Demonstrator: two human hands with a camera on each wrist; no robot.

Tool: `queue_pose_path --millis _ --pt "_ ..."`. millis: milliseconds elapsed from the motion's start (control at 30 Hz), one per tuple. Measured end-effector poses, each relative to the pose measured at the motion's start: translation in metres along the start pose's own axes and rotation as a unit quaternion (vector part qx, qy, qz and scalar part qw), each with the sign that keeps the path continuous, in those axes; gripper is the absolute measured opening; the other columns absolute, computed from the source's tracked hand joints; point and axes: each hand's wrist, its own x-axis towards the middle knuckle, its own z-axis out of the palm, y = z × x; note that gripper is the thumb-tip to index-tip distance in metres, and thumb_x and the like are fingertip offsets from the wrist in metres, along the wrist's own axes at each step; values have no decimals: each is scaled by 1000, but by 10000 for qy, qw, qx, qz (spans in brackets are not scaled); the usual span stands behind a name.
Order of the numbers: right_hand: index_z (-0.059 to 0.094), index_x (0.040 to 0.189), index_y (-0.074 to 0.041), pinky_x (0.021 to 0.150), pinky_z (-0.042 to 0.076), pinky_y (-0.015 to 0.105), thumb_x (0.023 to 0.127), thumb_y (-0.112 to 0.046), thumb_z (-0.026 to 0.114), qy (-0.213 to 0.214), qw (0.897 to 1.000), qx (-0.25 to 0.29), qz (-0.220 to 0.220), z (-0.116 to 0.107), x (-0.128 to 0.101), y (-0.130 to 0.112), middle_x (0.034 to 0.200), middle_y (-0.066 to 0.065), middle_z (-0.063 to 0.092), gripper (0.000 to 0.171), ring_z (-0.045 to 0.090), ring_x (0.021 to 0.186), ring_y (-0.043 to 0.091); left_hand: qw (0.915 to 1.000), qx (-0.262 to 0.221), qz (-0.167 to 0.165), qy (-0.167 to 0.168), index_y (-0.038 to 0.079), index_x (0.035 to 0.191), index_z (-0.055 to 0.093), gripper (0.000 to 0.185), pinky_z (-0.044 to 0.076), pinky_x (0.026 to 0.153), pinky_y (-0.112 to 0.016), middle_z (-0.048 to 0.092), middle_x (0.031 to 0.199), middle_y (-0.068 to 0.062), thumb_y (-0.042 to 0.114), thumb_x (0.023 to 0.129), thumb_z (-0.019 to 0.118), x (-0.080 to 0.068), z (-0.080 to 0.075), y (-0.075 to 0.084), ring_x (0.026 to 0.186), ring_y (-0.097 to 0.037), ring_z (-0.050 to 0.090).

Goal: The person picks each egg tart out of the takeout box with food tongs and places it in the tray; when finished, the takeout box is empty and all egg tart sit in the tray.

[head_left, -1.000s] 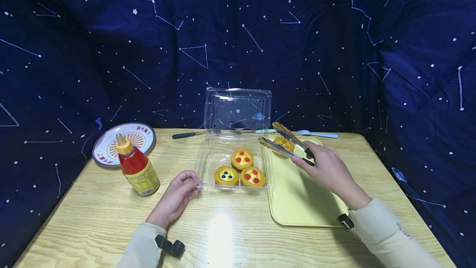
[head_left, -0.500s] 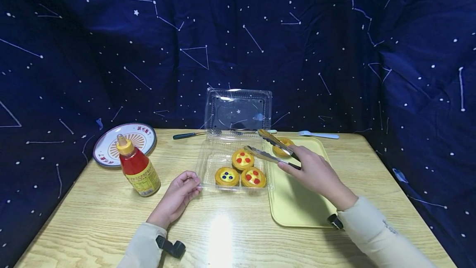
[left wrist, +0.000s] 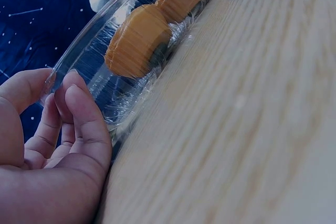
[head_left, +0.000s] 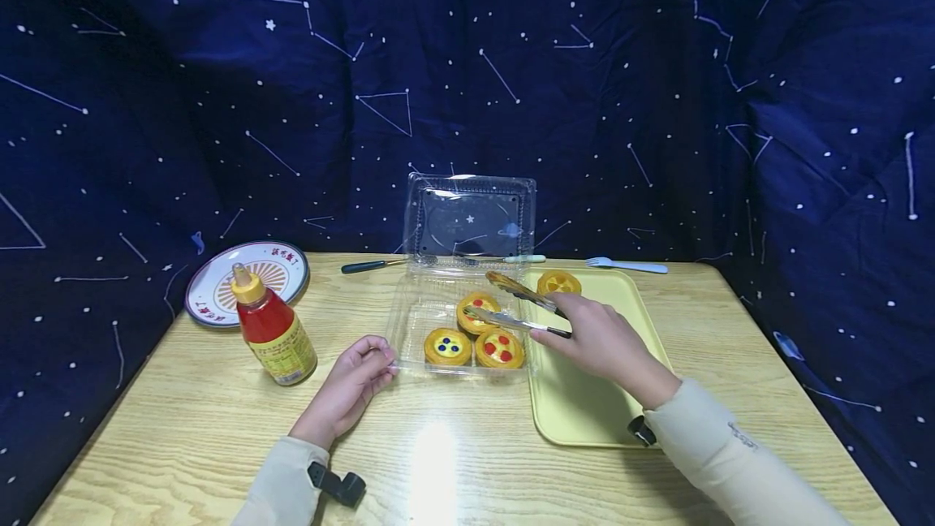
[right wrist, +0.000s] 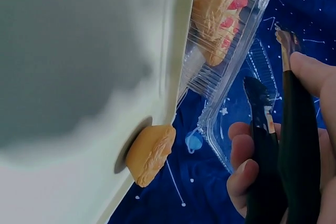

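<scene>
In the head view my left hand (head_left: 351,388) pinches the front left corner of an open clear plastic box (head_left: 409,307). The left wrist view shows thumb and fingertips on its rim. Inside are a tart with blue dots (head_left: 448,347) and two tarts with red dots, one front right (head_left: 500,351) and one behind (head_left: 476,301). My right hand (head_left: 602,343) holds black-handled metal tongs (head_left: 514,321), also in the right wrist view (right wrist: 299,129). Their spread tips are over the rear red-dotted tart, with no visible grip on it. Another tart (head_left: 558,282) sits on the yellow tray (head_left: 584,408).
A red sauce bottle (head_left: 281,339) with a yellow cap stands left, before a patterned plate (head_left: 212,282). Along the back edge lie a dark-handled utensil (head_left: 365,266), a pale green handle (head_left: 526,258) and a light blue fork (head_left: 628,265). The box's lid (head_left: 470,217) stands raised.
My right hand has carried the tongs leftward and slightly down, from around the tart on the tray to over the box. That tart stays on the tray. My left hand has kept its place.
</scene>
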Motion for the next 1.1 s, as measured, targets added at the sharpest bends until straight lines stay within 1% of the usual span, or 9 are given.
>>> queue_pose_path --millis 167,267,400,467,633,767,867,1033,1100 --pt "62 131 -10 76 54 52 87 -54 70 46 9996 -147 -228 3 3 -2 122 10 67 62 67 100 31 10000 -12 5 19 8 102 52 8 53 75 -23 60 92 -1 5 98 58 0 0 0 83 -12 62" --pt "64 130 -11 73 54 51 87 -52 71 25 9992 -230 -326 5 5 -3 120 10 67 60 67 98 31 10000 -6 10 16 8 102 52 8 53 75 -23 60 91 -1 4 98 58 0 0 0 83 -12 62" --pt "64 129 -10 72 55 52 86 -52 72 -96 9990 -326 -289 6 8 -6 122 13 66 61 67 99 33 10000 12 0 20 8 102 52 8 53 75 -23 60 92 -2 5 98 58 0 0 0 83 -12 62" --pt "64 129 -11 70 55 51 85 -53 72 -177 9988 -385 -226 6 10 -8 122 12 66 62 67 97 33 10000 17 0 24 8 102 52 8 53 75 -23 60 91 -2 5 98 58 0 0 0 83 -12 62" --pt "64 128 -11 60 54 47 85 -53 73 -354 9977 -570 -114 7 12 -10 120 11 67 62 67 85 30 10000 4 -16 26 8 102 52 8 53 75 -23 60 91 -2 5 98 58 1 1 1 83 -12 62" --pt "65 126 -9 54 52 44 84 -53 73 -465 9969 -631 -72 9 15 -11 114 9 69 61 65 75 25 10000 19 -16 15 8 102 52 8 53 76 -24 60 92 -2 6 98 58 0 1 2 84 -12 62" --pt "66 124 -9 54 52 45 83 -52 74 -479 9968 -633 -87 10 18 -13 110 8 69 60 65 74 25 10000 21 11 -8 9 102 52 8 53 76 -24 60 92 -2 6 98 58 0 0 2 84 -13 62" --pt "66 124 -8 60 54 49 83 -52 75 -481 9969 -604 -153 12 20 -16 112 10 69 61 67 83 31 10000 -4 5 12 9 102 52 8 53 76 -24 60 92 -3 6 98 59 0 -1 1 83 -13 62" --pt "66 126 -9 59 54 48 83 -52 75 -522 9968 -600 -89 12 20 -17 113 10 68 62 66 82 30 10000 -12 -12 15 8 102 52 8 53 76 -24 60 92 -3 6 98 58 0 -1 1 83 -13 62"
